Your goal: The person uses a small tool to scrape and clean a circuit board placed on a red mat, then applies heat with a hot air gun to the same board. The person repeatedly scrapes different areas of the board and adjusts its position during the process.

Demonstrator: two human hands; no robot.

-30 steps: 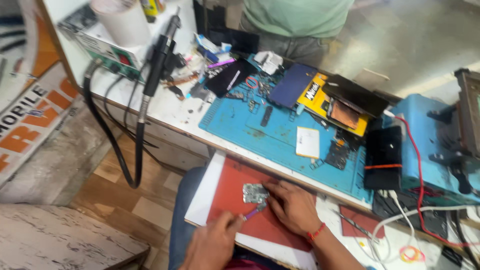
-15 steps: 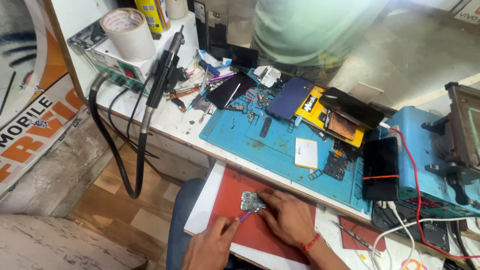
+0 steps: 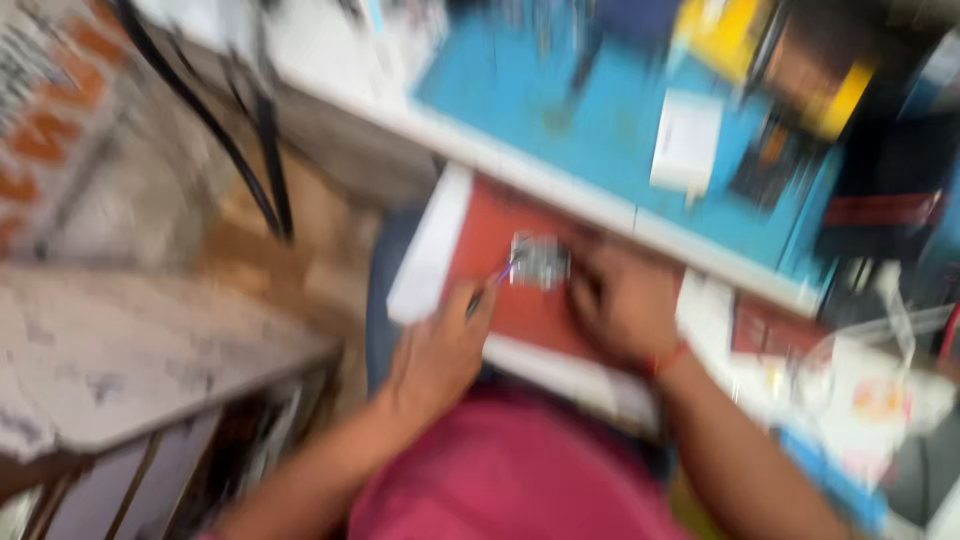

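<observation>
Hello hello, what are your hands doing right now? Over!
Left hand grips thin tool, tip at small grey part. Right hand steadies that part on red mat. Picture blurred, nothing seen between the hands.

View dipped closer — blurred, red mat (image 3: 505, 250) now central

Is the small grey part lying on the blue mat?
No, the small grey part lies on the red pad, between both hands.

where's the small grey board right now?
Head view, centre: the small grey board lies on the red pad just below the blue mat, between the left hand holding a thin tool and the right hand.
</observation>
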